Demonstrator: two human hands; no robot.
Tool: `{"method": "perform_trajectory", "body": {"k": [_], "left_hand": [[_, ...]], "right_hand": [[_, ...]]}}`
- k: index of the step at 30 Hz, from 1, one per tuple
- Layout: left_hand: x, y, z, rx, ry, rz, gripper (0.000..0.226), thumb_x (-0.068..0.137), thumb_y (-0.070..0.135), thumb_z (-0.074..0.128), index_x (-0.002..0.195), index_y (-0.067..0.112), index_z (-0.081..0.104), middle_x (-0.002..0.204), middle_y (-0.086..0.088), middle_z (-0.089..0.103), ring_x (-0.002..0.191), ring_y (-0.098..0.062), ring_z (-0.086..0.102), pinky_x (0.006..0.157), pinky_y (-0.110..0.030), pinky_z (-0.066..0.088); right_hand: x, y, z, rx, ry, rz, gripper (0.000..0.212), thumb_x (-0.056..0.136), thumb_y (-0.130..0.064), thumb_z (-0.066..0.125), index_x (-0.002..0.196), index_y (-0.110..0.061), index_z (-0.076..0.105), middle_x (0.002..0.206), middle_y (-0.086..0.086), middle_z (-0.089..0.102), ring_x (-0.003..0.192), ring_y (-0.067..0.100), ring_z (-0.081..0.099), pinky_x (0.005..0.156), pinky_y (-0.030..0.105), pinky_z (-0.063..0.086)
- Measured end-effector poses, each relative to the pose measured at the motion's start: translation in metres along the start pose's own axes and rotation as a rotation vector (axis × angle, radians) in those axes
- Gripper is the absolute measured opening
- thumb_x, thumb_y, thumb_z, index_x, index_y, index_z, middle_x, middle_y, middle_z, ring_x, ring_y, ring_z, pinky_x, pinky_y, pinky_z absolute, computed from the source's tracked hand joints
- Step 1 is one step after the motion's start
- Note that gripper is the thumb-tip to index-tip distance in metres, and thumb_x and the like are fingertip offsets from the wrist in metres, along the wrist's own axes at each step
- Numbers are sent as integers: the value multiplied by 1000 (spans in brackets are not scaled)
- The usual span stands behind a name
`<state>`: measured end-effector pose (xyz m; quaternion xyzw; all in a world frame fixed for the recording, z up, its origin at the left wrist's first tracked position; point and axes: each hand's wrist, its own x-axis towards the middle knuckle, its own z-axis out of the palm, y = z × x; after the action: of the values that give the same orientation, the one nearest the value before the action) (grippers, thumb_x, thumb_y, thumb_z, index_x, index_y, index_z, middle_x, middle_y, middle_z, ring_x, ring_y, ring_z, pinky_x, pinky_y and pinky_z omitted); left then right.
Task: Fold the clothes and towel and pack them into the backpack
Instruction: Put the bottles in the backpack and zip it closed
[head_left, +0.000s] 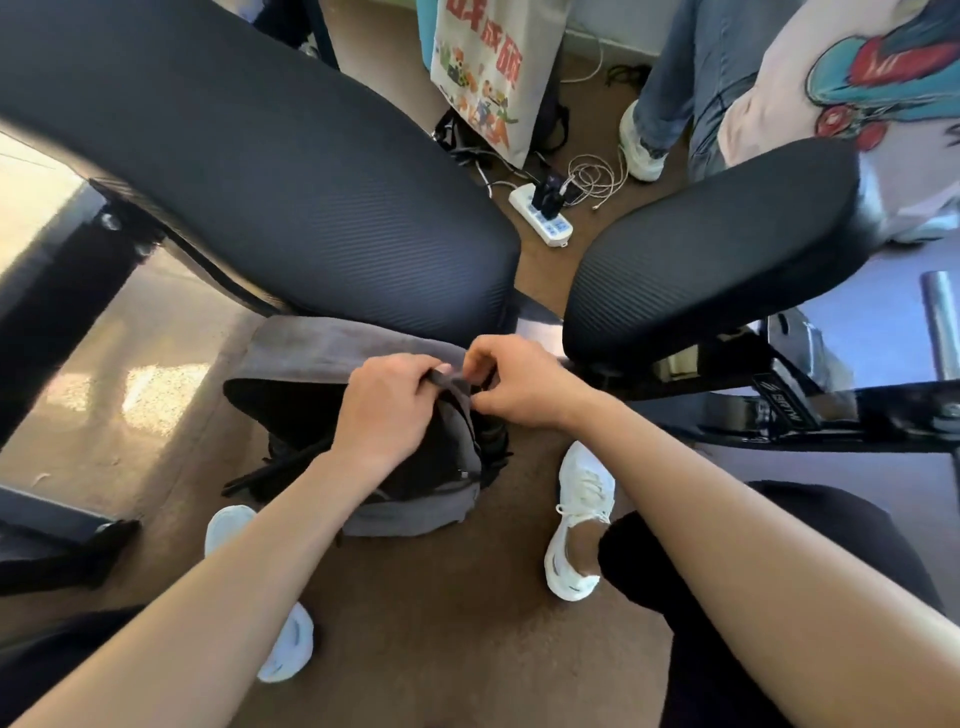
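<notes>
Carpet (441, 649), left hand (387, 410), right hand (524, 382) gripping backpack (415, 514)

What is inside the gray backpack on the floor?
Only something dark shows in the backpack. The left hand and right hand grip its top edge and cover the opening, so the contents are hidden.

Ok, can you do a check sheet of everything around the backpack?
Surface: brown floor; backpack stands on it between white shoes.
Job's things: grey backpack; clothes and towel, nothing seen.
Clutter: printed paper bag on floor.
Hands: left hand grips the backpack's top; right hand pinches it alongside.
Cables: white power strip with plugs, coiled white cable beside.
Surroundings: two black chairs; another person standing.
</notes>
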<state>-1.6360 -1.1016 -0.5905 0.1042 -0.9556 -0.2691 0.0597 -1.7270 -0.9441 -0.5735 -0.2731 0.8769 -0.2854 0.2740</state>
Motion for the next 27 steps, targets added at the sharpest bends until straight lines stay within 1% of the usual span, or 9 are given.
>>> {"method": "perform_trajectory", "body": {"k": [3,6,10,14,16,18,21,24,27], "left_hand": [[2,4,-3,-14,4,22,37,97,39,49,103,19,80,97,-6,79,94,-32,72,81,-48,55],[1,8,-8,-51,-16,38,41,97,42,46,100,19,80,92,-4,79,89,-29,72,80,-47,55],[-1,1,-19,1,-17,73,37,102,39,49,96,19,79,86,-3,78,85,-28,72,75,-41,53],[-5,-19,-45,96,49,23,32,104,35,53,97,15,79,79,-2,77,77,-25,71,73,-37,52],[-8,-36,-64,138,91,-88,33,104,34,53,100,14,79,83,-4,78,79,-27,70,76,-34,49],[-10,-59,-82,160,122,-266,39,105,36,51,94,12,79,84,-7,77,81,-29,68,76,-34,45],[-20,-81,-98,31,110,-485,41,105,38,50,91,12,79,80,-6,76,81,-26,69,89,-43,54],[-29,-82,-99,-22,112,-464,41,105,37,51,89,11,78,78,-5,75,77,-22,67,93,-45,53],[-32,-86,-101,-82,123,-473,40,104,38,51,86,14,77,79,-3,75,78,-21,68,94,-47,54]], "right_hand": [[1,1,23,-22,28,20,32,76,-27,82,103,-21,65,100,-4,68,93,19,63,78,37,53],[4,1,39,-13,122,29,21,81,-26,80,94,-19,66,92,-2,67,88,22,62,72,36,50],[6,3,39,-75,175,38,16,85,-24,76,85,-14,64,87,2,67,85,25,61,75,44,52],[6,11,36,-76,211,54,18,87,-20,73,79,-16,58,77,-2,61,79,25,58,71,42,51],[8,17,32,-75,234,71,18,88,-18,72,77,-15,57,74,-4,58,77,25,58,70,41,52],[9,21,26,-79,264,108,15,88,-15,71,80,-12,60,75,-4,59,80,25,59,71,40,52],[10,16,25,-140,250,158,12,90,-17,69,83,-13,60,79,-2,60,84,27,60,68,38,49],[14,-2,28,-256,225,159,11,84,-16,67,92,-18,58,93,1,62,91,29,59,70,37,46],[20,-36,35,-253,274,-6,43,74,-24,70,115,-19,59,109,0,59,100,25,54,84,39,47]]}}
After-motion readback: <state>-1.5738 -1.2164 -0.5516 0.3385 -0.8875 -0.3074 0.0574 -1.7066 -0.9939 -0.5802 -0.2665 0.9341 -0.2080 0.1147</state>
